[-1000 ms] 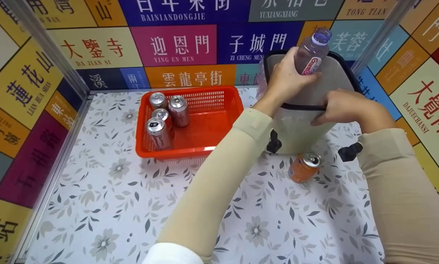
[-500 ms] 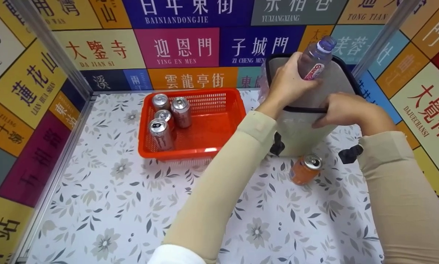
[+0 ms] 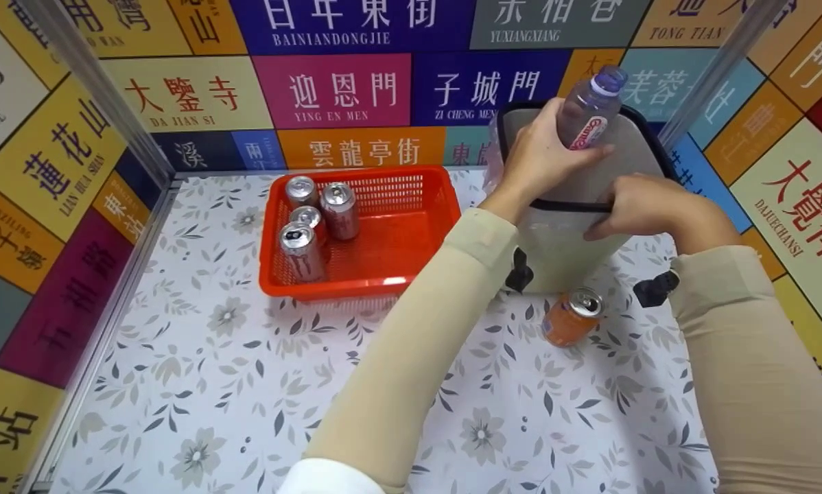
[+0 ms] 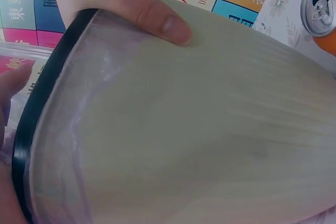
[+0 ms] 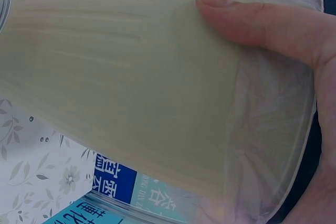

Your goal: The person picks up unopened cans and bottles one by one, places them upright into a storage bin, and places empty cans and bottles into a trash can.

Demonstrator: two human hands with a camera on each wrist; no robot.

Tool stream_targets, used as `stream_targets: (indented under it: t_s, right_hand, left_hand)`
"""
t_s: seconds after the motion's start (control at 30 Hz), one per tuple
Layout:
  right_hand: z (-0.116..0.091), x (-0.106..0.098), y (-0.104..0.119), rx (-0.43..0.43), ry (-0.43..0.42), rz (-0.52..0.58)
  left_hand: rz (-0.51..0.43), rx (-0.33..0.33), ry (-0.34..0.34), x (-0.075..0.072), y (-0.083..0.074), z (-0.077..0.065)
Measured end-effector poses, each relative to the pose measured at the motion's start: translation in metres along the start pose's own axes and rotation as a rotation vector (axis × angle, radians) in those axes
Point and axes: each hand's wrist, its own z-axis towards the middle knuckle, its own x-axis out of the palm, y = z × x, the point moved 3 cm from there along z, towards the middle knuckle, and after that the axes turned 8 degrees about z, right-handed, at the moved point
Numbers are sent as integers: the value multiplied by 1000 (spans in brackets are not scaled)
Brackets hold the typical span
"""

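A clear, purple-tinted plastic bottle with no cap is in my left hand. The hand grips its body, and the bottle leans right over the mouth of a pale waste bin. Its lower part is hidden by my hand and the bin. My right hand holds the bin's black front rim. In the right wrist view, the right thumb presses the outer wall. A thin translucent bag is folded over the rim. Just in front of the bin, an opened orange drink can stands on the cloth.
Left of the bin sits a red plastic basket. Several drink cans stand in its left half. A flower-patterned cloth covers the table. Printed panels and metal posts enclose the back and sides.
The head view has shifted slightly. The bottle sits a little lower and further right over the bin than one second ago. Both hands keep their grips.
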Motion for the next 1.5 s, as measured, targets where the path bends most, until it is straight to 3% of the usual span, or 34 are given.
stream_targets:
  t_s: [0.17,0.67,0.9,1.5]
  right_hand:
    - [1,0,1,7,3,-5]
    - [1,-1,1,12,4,-5]
    - [1,-2,2,14,7,-2]
    - [-1,-1,0,30,12,8]
  left_hand:
    - [-37,-6,-34,-3,1,-1]
    - [-43,-22,-22,-2,-1,-1]
    - [-95,-10,-11,-2,0,-4]
    - [-89,-2,-19,0,0,-5]
